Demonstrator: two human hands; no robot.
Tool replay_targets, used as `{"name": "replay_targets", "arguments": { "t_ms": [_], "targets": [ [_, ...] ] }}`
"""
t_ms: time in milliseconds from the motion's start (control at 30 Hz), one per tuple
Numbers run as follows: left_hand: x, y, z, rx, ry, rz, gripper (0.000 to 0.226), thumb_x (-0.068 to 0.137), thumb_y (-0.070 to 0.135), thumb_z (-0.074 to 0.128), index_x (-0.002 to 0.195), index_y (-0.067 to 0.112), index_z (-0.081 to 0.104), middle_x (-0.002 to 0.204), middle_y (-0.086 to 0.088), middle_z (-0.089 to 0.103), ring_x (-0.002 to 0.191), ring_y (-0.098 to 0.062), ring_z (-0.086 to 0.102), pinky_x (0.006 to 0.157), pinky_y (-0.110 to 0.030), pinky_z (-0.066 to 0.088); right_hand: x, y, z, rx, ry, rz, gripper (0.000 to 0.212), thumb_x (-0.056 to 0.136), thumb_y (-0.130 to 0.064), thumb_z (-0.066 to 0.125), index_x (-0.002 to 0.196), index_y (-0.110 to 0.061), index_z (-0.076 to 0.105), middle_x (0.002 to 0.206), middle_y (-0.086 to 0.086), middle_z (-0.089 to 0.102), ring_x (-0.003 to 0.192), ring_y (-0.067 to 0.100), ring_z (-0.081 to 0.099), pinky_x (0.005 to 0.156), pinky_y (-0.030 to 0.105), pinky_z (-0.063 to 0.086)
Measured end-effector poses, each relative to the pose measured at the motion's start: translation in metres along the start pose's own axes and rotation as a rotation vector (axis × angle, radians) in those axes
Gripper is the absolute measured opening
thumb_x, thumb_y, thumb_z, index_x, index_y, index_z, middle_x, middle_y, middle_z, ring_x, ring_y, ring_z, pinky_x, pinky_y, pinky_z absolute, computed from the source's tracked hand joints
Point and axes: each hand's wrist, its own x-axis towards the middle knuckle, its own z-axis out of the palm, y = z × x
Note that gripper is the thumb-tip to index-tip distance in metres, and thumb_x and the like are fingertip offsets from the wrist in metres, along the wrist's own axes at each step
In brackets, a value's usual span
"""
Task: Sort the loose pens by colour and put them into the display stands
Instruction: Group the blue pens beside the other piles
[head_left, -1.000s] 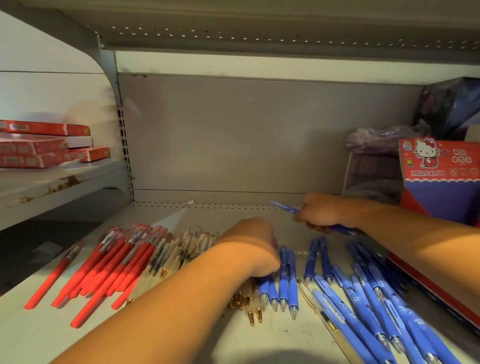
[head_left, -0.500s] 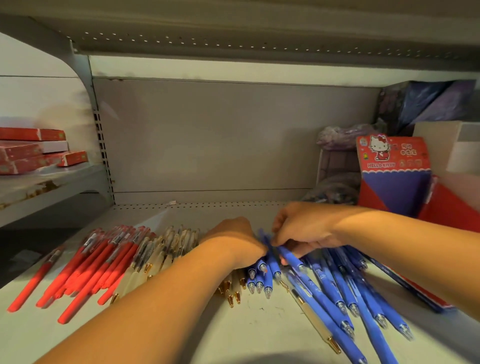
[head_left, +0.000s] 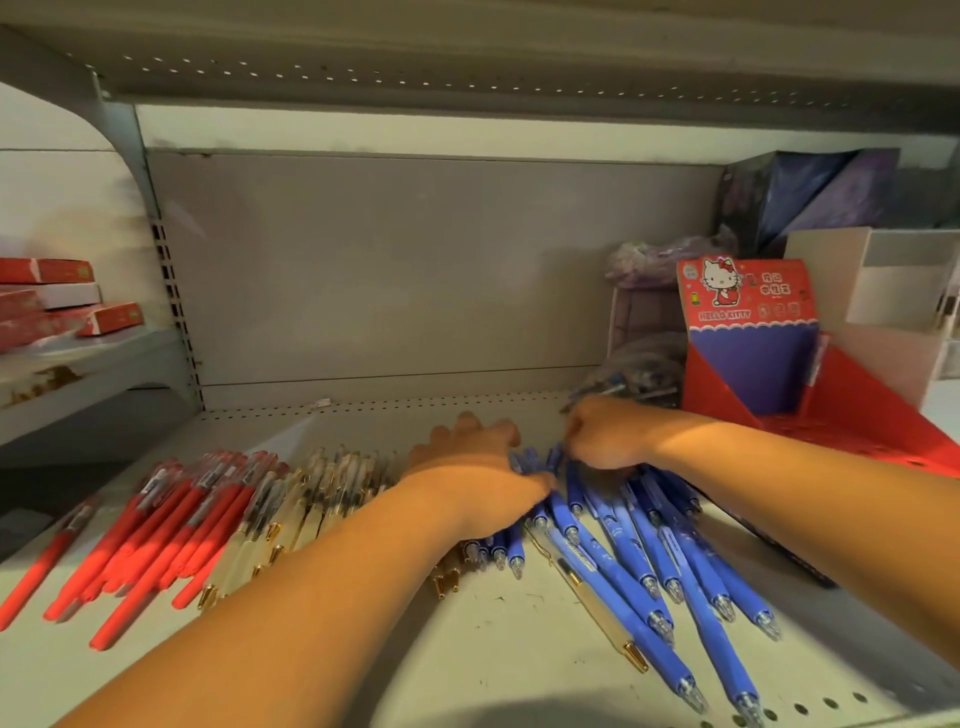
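Blue pens (head_left: 639, 561) lie fanned out on the right of the shelf (head_left: 493, 649), tips toward the front edge. Red pens (head_left: 156, 525) are heaped at the left and cream pens with gold tips (head_left: 301, 514) sit between the two. From where I stand the sorting looks mostly done, though one stray cream pen (head_left: 597, 603) lies across the blue lot.

The step in hand seems to be gathering the blue ones. The left hand (head_left: 467, 452) lies flat with fingers spread, pressing down where the cream group meets the blue. The right hand (head_left: 605, 436) is curled tight over the upper ends of the blue pens, apparently clutching a few; the blur hides how many.

Next, I would guess, comes bunching them into one bundle, keeping the cream stray out, and lifting it to the right.

That is where the red display stand (head_left: 748, 358) waits, with a cartoon cat on its header card. I see no pens in the part of its tray that shows. Behind it a clear plastic bag (head_left: 644, 364) holds something I cannot make out, and a white box (head_left: 883, 291) stands further right.
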Motion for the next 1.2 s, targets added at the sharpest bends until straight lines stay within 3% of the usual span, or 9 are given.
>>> {"name": "replay_targets", "arguments": {
  "t_ms": [167, 300, 400, 533, 600, 700, 833, 1033, 1200],
  "targets": [
    [-0.002, -0.002, 0.013, -0.151, -0.167, 0.239, 0.034, 0.094, 0.051, 0.052, 0.125, 0.039, 0.049, 0.101, 0.005, 0.057, 0.078, -0.008, 0.054, 0.067, -0.023, 0.043, 0.001, -0.002, 0.009, 0.224, -0.102, -0.028, 0.023, 0.096, -0.002, 0.046, 0.096, 0.002, 0.068, 0.085, 0.016, 0.07, 0.075, 0.025, 0.069, 0.071, 0.032, 0.059],
    [0.001, -0.005, 0.017, -0.132, -0.23, 0.246, 0.036, 0.097, 0.051, 0.041, 0.132, 0.057, 0.039, 0.132, 0.004, 0.052, 0.105, -0.016, 0.056, 0.092, -0.034, 0.048, -0.012, -0.005, -0.002, 0.103, -0.042, -0.041, 0.027, 0.092, -0.002, 0.044, 0.105, -0.004, 0.067, 0.101, 0.019, 0.071, 0.094, 0.032, 0.069, 0.085, 0.044, 0.058],
    [0.003, -0.003, 0.02, -0.06, -0.248, 0.255, 0.031, 0.098, 0.048, 0.031, 0.125, 0.057, 0.042, 0.148, 0.001, 0.036, 0.127, -0.029, 0.042, 0.108, -0.047, 0.036, -0.036, 0.002, -0.013, -0.16, 0.003, -0.05, 0.015, 0.087, -0.015, 0.049, 0.076, -0.011, 0.059, 0.074, 0.01, 0.059, 0.067, 0.024, 0.059, 0.054, 0.03, 0.048],
    [0.006, 0.0, 0.018, 0.004, -0.227, 0.236, 0.029, 0.097, 0.049, 0.027, 0.114, 0.046, 0.05, 0.135, 0.002, 0.04, 0.115, -0.028, 0.046, 0.104, -0.047, 0.037, -0.075, 0.015, -0.012, -0.386, -0.077, 0.086, 0.062, 0.082, -0.078, 0.042, 0.081, -0.018, 0.054, 0.075, -0.004, 0.048, 0.07, 0.017, 0.05, 0.062, 0.029, 0.036],
    [0.006, 0.001, 0.018, -0.001, -0.219, 0.256, 0.029, 0.099, 0.053, 0.03, 0.114, 0.04, 0.052, 0.128, 0.005, 0.044, 0.111, -0.023, 0.049, 0.101, -0.044, 0.039, -0.087, 0.019, -0.008, -0.398, -0.179, 0.188, 0.107, 0.063, -0.097, 0.031, 0.121, -0.01, 0.053, 0.105, 0.005, 0.058, 0.09, 0.023, 0.054, 0.076, 0.032, 0.039],
    [0.006, 0.003, 0.02, -0.005, -0.208, 0.279, 0.027, 0.102, 0.048, 0.035, 0.116, 0.033, 0.052, 0.123, 0.006, 0.05, 0.107, -0.02, 0.05, 0.098, -0.038, 0.041, -0.095, 0.017, 0.002, -0.354, -0.335, 0.258, 0.144, 0.046, -0.104, 0.03, 0.154, -0.011, 0.011, 0.146, 0.009, 0.044, 0.12, 0.031, 0.048, 0.088, 0.037, 0.037],
    [0.007, 0.0, 0.022, 0.011, -0.179, 0.272, 0.028, 0.102, 0.038, 0.034, 0.119, 0.032, 0.055, 0.127, 0.003, 0.056, 0.109, -0.022, 0.052, 0.097, -0.037, 0.042, -0.098, 0.005, 0.019, -0.446, -0.317, 0.217, 0.133, 0.051, -0.1, 0.042, 0.151, -0.018, 0.012, 0.112, 0.009, 0.045, 0.105, 0.031, 0.049, 0.086, 0.04, 0.042],
    [0.012, -0.005, 0.02, 0.078, -0.173, 0.225, 0.034, 0.102, 0.043, 0.026, 0.119, 0.04, 0.055, 0.141, 0.001, 0.038, 0.116, -0.026, 0.046, 0.102, -0.04, 0.037, -0.098, -0.007, 0.022, -0.415, -0.279, 0.246, 0.106, 0.07, -0.071, 0.055, 0.151, -0.021, 0.008, 0.135, 0.017, 0.04, 0.106, 0.035, 0.048, 0.084, 0.042, 0.048],
    [0.013, -0.006, 0.018, 0.068, -0.141, 0.206, 0.032, 0.1, 0.049, 0.028, 0.122, 0.043, 0.051, 0.142, 0.003, 0.037, 0.114, -0.022, 0.046, 0.102, -0.042, 0.039, -0.094, -0.01, 0.024, -0.375, -0.238, 0.19, 0.075, 0.08, -0.044, 0.058, 0.139, -0.016, 0.022, 0.113, 0.014, 0.055, 0.092, 0.027, 0.062, 0.074, 0.036, 0.053]
  ]
}}
